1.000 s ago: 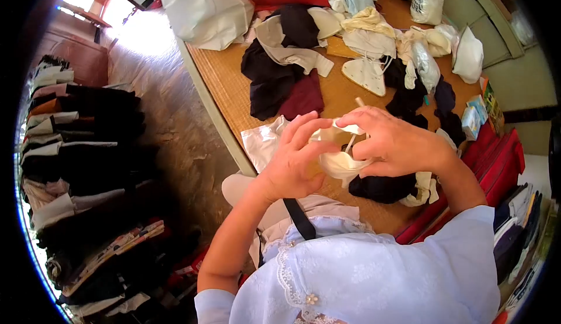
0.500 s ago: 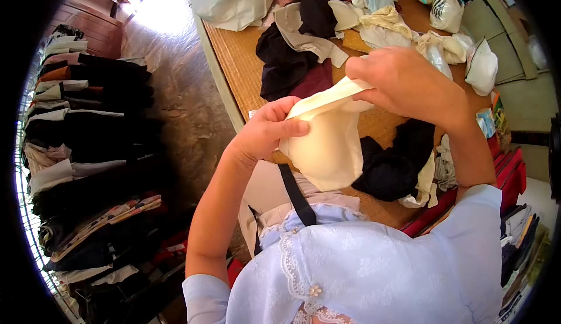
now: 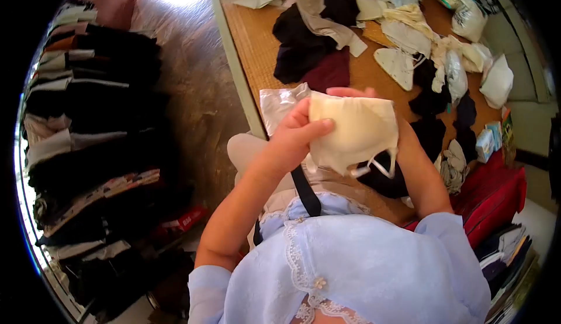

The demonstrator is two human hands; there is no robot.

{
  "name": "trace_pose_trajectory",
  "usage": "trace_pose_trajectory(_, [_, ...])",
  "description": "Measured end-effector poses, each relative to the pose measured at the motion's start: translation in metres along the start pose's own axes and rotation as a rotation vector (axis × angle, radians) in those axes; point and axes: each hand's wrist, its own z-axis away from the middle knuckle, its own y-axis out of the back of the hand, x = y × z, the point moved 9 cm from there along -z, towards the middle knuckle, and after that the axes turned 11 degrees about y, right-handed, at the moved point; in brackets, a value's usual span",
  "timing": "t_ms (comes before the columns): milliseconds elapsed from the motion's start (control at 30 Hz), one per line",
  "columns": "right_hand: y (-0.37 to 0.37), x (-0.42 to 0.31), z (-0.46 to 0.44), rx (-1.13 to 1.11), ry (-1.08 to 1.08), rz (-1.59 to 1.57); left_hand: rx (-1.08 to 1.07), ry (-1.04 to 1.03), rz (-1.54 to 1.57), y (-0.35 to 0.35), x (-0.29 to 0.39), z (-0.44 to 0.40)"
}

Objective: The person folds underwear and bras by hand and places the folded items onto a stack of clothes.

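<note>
A cream bra (image 3: 353,128) with moulded cups is folded up in front of my body, its thin straps dangling at the lower right. My left hand (image 3: 301,134) grips its left edge, thumb across the front. Behind the bra is my right hand (image 3: 352,92), mostly hidden; only some fingers show over the top edge, and it appears to support the bra from the back. A shiny clear plastic bag (image 3: 277,104) lies just beyond my left hand, at the table's edge.
Black, grey and maroon garments (image 3: 327,69) lie on the brown table (image 3: 245,43), with cream pieces (image 3: 403,31) farther back. White packages (image 3: 497,81) and red fabric (image 3: 491,201) sit on the right. A rack of dark clothes (image 3: 99,107) stands left across the floor.
The bra, stretched between both hands earlier, is now folded smaller. My right hand has moved down behind it. The view has shifted, and the plastic bag now shows beside my left hand.
</note>
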Motion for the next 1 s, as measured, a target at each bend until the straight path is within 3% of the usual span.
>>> trace_pose_trajectory(33, [0.013, 0.011, 0.006, -0.022, -0.016, -0.105, 0.091, -0.005, -0.073, -0.001, 0.001, 0.002])
trace_pose_trajectory(133, [0.022, 0.007, 0.039, 0.071, 0.036, 0.183, 0.339, -0.148, -0.309, 0.005, 0.004, 0.003])
trace_pose_trajectory(200, [-0.003, -0.008, 0.040, -0.019, 0.101, 0.210, 0.395, -0.173, -0.547, 0.007, 0.006, 0.002])
trace_pose_trajectory(300, [0.018, -0.005, 0.044, 0.144, 0.018, 0.660, 0.466, -0.228, -0.620, 0.020, -0.005, 0.000])
trace_pose_trajectory(400, [0.020, -0.006, 0.033, 0.270, -0.003, 0.764, 0.607, -0.408, -0.719, 0.030, 0.006, 0.007])
trace_pose_trajectory(433, [0.020, -0.016, 0.027, 0.328, 0.035, 0.880, 0.543, -0.412, -0.559, 0.038, 0.011, 0.001])
trace_pose_trajectory(500, [0.010, -0.034, 0.009, 0.251, 0.201, 0.823, 0.529, -0.599, -0.883, 0.041, 0.040, 0.012])
trace_pose_trajectory(533, [0.004, -0.042, -0.001, 0.279, 0.233, 0.828, 0.430, -0.567, -0.830, 0.044, 0.049, 0.012])
trace_pose_trajectory(567, [-0.007, -0.051, -0.009, 0.209, 0.339, 0.846, 0.308, -0.310, -0.541, 0.043, 0.049, 0.011])
trace_pose_trajectory(633, [-0.030, -0.055, -0.025, 0.102, 0.412, 0.844, 0.330, -0.067, -0.567, 0.077, 0.037, 0.018])
trace_pose_trajectory(700, [-0.046, -0.044, -0.040, 0.009, 0.429, 0.725, 0.443, -0.106, -0.579, 0.082, 0.045, 0.036])
trace_pose_trajectory(733, [-0.041, -0.039, -0.048, 0.016, 0.391, 0.876, 0.450, -0.158, -0.581, 0.102, 0.041, 0.038])
trace_pose_trajectory(767, [-0.031, -0.032, -0.056, 0.028, 0.391, 0.827, 0.454, -0.229, -0.525, 0.106, 0.039, 0.035])
trace_pose_trajectory(833, [0.010, -0.009, -0.075, 0.154, 0.387, 0.817, 0.515, -0.152, -0.523, 0.132, 0.018, 0.014])
trace_pose_trajectory(933, [0.065, 0.020, -0.045, 0.594, 0.223, 1.626, 0.618, 0.073, -0.679, 0.232, -0.034, -0.020])
trace_pose_trajectory(1000, [0.064, 0.021, -0.002, 0.538, 0.635, 1.720, 0.803, 0.364, -0.946, 0.284, -0.056, -0.023])
